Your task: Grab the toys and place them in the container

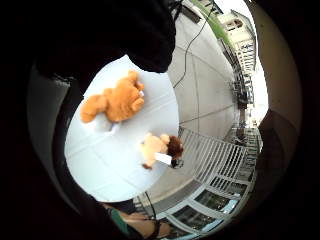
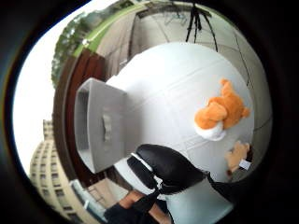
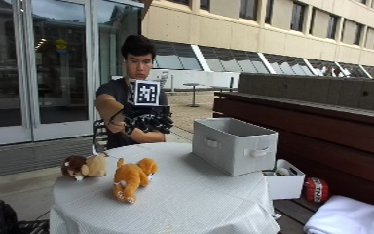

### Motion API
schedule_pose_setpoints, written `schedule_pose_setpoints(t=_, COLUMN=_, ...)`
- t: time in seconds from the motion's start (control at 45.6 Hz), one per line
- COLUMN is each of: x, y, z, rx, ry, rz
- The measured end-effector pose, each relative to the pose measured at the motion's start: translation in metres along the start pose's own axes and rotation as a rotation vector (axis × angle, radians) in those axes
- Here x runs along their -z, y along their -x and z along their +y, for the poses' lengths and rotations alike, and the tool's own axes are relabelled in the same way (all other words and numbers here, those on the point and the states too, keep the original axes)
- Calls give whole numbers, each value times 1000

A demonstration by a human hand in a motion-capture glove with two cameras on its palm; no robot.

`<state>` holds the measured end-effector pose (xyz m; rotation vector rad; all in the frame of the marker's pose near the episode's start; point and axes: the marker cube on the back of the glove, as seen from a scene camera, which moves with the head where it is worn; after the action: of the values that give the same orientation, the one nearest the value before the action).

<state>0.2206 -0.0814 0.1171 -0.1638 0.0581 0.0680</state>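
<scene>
An orange plush toy (image 3: 132,178) lies near the front of the round white-clothed table (image 3: 193,200). A small lion plush (image 3: 83,166) with a brown mane sits at the table's left edge. A grey fabric container (image 3: 233,144) with handles stands open on the right side of the table. My gloved right hand (image 3: 147,122) hovers above the far edge of the table, in front of the person's chest. Its fingers hang relaxed and hold nothing. The palm views show the orange toy (image 1: 115,102) (image 2: 222,112), the lion (image 1: 160,147) (image 2: 238,156) and the container (image 2: 100,126) below the hand.
A small white box (image 3: 284,183) with odds and ends stands low to the right of the table, beside a red object (image 3: 315,189) and a white cloth (image 3: 349,217). A dark wooden bench wall (image 3: 316,122) runs behind the container.
</scene>
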Motion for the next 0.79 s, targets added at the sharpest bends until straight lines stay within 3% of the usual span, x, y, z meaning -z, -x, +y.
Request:
schedule_pose_setpoints(t=0.263, x=-62, y=-26, z=-10, rx=-21, ry=55, rz=16)
schedule_pose_setpoints(t=0.79, x=-144, y=-41, z=7, rx=-70, ry=373, rz=-48)
